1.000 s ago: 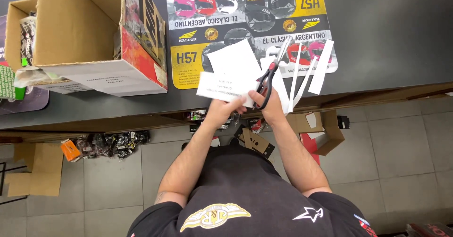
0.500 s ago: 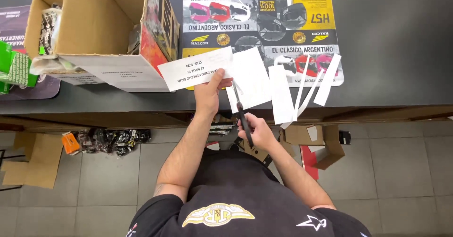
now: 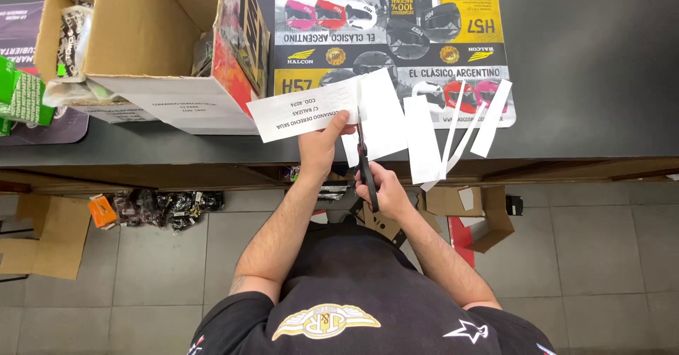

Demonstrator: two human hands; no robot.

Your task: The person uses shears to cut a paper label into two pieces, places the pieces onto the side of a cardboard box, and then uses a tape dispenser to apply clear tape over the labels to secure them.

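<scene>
While I watch through the head camera, the left hand (image 3: 322,143) at frame centre pinches a white slip (image 3: 304,111) of printed paper between thumb and fingers, holding it out flat toward the upper left. Just below and to the right, the right hand (image 3: 385,192) is clenched around the handles of scissors (image 3: 366,164), whose blades point up the frame and meet the slip's right edge. A wider white sheet (image 3: 385,114) sits behind the blades, touching them. Right of the hands, several cut paper strips (image 3: 453,125) lie fanned on a printed mat (image 3: 396,37), which rests on a dark counter (image 3: 587,65) filling the upper frame. An open cardboard box (image 3: 163,44) stands in the upper left, its near flap just beside the slip, with a green packet (image 3: 21,97) at the far left edge. Below the counter's edge, tiled floor (image 3: 601,256) shows flattened cardboard (image 3: 42,235) at lower left and a small open carton (image 3: 474,213) near the right forearm. My view of the lower frame is filled by a black shirt (image 3: 353,291).
</scene>
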